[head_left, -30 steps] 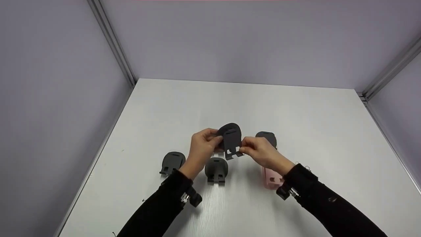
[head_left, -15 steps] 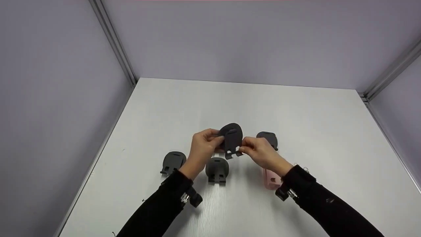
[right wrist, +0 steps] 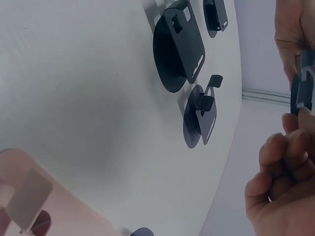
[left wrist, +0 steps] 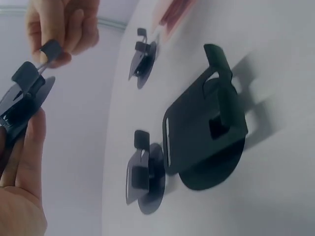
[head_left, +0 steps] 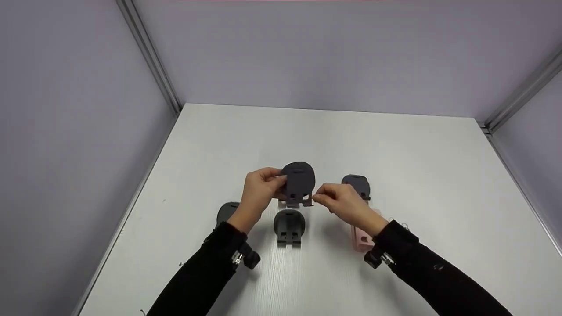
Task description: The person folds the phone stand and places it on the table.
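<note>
My left hand [head_left: 259, 191] grips a dark grey phone stand [head_left: 298, 182] by the left side of its round base, lifted off the table with its plate facing me. At its lower right hook, my right hand [head_left: 344, 204] holds thumb and forefinger together in a pinch. In the left wrist view, one hook [left wrist: 50, 49] of the held stand lies against those fingertips. The right hand's other fingers [right wrist: 275, 152] are curled. Just below the raised stand, a similar dark stand [head_left: 289, 227] rests on the table.
A dark stand [head_left: 226, 213] lies partly behind the left forearm. Another [head_left: 358, 185] is beyond the right hand, and a pink stand [head_left: 361, 239] is partly under the right wrist. One more dark stand [right wrist: 202, 115] shows in the right wrist view. Walls border the white table [head_left: 246, 131].
The held stand has shifted left and turned to face me more squarely. My left hand has moved left with it, and the right hand has followed slightly left.
</note>
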Action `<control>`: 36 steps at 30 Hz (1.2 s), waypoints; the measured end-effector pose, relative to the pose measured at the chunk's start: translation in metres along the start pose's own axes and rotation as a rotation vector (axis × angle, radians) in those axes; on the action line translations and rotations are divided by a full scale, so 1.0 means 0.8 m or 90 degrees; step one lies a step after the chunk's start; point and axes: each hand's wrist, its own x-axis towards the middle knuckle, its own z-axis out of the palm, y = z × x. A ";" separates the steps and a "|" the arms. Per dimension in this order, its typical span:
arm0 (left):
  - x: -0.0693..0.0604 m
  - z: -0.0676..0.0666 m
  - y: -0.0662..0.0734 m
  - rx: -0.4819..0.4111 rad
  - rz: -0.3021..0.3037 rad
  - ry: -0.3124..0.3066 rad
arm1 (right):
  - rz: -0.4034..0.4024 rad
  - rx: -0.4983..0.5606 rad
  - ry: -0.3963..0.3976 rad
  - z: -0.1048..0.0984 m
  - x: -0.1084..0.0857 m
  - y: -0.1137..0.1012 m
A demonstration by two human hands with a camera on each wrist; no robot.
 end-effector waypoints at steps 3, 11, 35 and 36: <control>0.005 -0.014 -0.001 0.016 -0.009 0.023 | -0.014 -0.005 -0.005 -0.005 -0.005 0.005; 0.025 -0.069 -0.009 0.126 -0.045 0.104 | 0.002 0.006 0.006 -0.035 -0.017 0.024; 0.039 -0.156 -0.051 0.381 -0.111 0.142 | 0.090 0.003 0.030 -0.064 -0.050 0.063; 0.038 -0.156 -0.051 0.397 -0.103 0.148 | 0.091 0.001 0.032 -0.065 -0.049 0.064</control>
